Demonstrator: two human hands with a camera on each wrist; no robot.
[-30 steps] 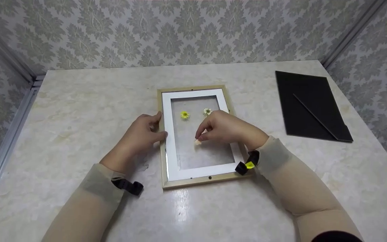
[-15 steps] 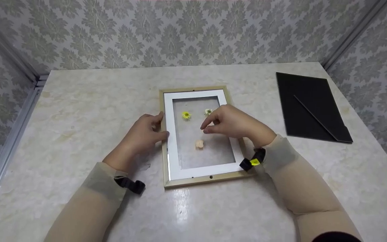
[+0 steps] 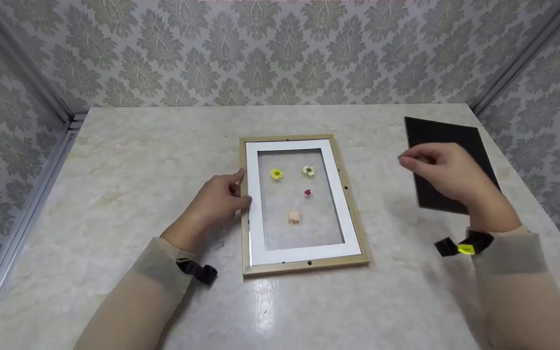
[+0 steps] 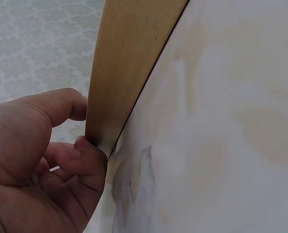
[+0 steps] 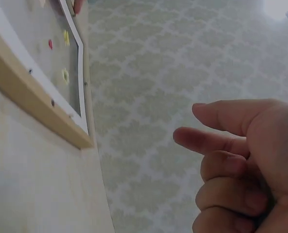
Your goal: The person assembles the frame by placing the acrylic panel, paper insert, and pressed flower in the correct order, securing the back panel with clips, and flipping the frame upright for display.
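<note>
A wooden picture frame (image 3: 358, 228) with a white mat lies on the table. Behind its clear pane show a yellow flower (image 3: 276, 174), a white flower (image 3: 308, 170), a small red flower (image 3: 307, 192) and a pale peach petal-like piece (image 3: 293, 217); whether they lie on or under the pane I cannot tell. My left hand (image 3: 219, 194) grips the frame's left edge; the left wrist view has its fingertips against the wooden side (image 4: 119, 48). Raised to the right, my right hand (image 3: 447, 170) holds nothing. Its thumb and forefinger stand apart in the right wrist view, other fingers curled.
A black backing board (image 3: 435, 131) lies at the right of the table (image 3: 163, 136), partly covered from sight by my right hand. Patterned walls (image 3: 280, 53) stand behind and at both sides. Each wrist wears a black strap with a small camera.
My right hand has let go of the peach piece on the pane and moved right, over toward the black board. The red flower has come into sight. My left hand stays at the frame.
</note>
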